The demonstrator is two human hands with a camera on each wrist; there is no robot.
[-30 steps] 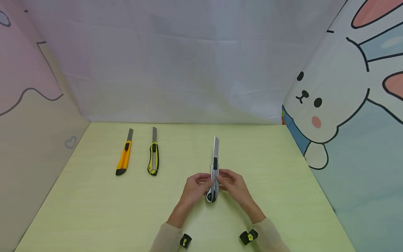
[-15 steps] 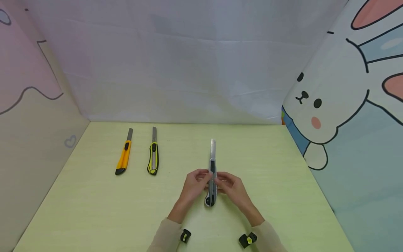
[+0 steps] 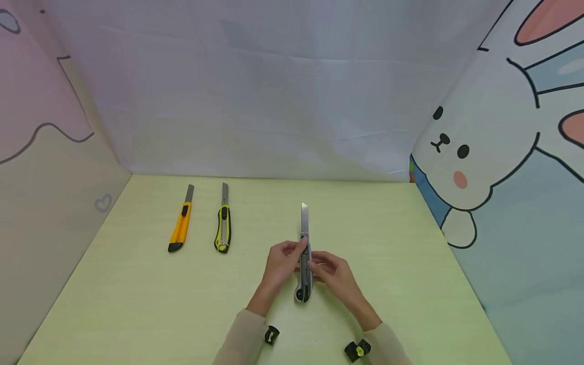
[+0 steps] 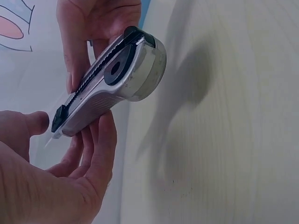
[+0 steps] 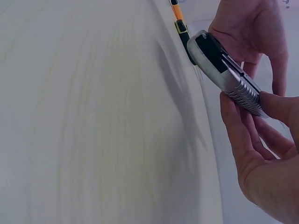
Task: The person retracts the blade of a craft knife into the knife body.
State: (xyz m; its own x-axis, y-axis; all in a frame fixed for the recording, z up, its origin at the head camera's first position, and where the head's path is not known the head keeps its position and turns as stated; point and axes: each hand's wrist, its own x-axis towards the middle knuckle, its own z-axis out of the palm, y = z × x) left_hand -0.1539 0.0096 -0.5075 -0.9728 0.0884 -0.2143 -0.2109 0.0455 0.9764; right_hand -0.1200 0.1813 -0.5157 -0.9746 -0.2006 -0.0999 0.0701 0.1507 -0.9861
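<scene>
A silver utility knife (image 3: 305, 276) with its blade (image 3: 304, 218) out points away from me, raised over the table. My left hand (image 3: 278, 266) holds its left side, the thumb up by the black slider (image 4: 59, 117) and the fingers curled beneath the handle, as the left wrist view shows. From the right, my right hand (image 3: 338, 278) pinches the handle's ribbed edge between thumb and fingers. In the left wrist view the rounded butt of the knife faces the camera, and the blade is mostly hidden behind the handle.
To the left on the pale table (image 3: 137, 304) lie an orange utility knife (image 3: 181, 223) and a green-and-black one (image 3: 223, 228), both with blades out and pointing away. A white backdrop (image 3: 274, 111) stands behind, with printed panels at both sides.
The silver knife has shifted slightly left and toward me. My left thumb has slid forward along the handle to the slider. The other two knives have stayed put.
</scene>
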